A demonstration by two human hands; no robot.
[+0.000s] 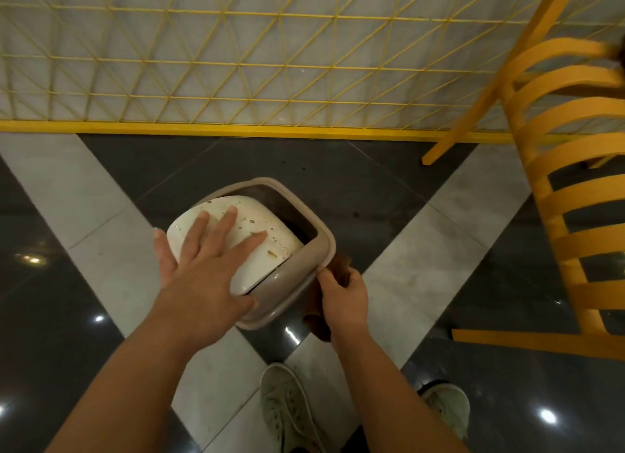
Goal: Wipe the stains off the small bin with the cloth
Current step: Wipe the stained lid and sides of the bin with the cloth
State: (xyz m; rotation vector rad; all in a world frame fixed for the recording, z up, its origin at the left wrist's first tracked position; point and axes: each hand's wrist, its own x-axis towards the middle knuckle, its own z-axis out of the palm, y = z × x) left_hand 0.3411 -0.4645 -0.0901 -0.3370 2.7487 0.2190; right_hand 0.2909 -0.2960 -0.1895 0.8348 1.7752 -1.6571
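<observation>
The small bin [297, 280] stands on the floor in front of me, with a taupe rim and a white swing lid [263, 249] tilted down into it. Brown stains speckle the lid's right part. My left hand [203, 266] lies flat on the lid, fingers spread, thumb on the near rim. My right hand [345, 297] is closed on a brown cloth [341, 266] and presses it against the bin's right outer side, just below the rim. Part of the cloth hangs under the hand.
A yellow wire-mesh fence [236, 127] runs across behind the bin. A yellow wooden slatted chair [554, 182] stands to the right, its legs on the floor. My two pale sneakers [287, 408] are below, on glossy black and grey tiles.
</observation>
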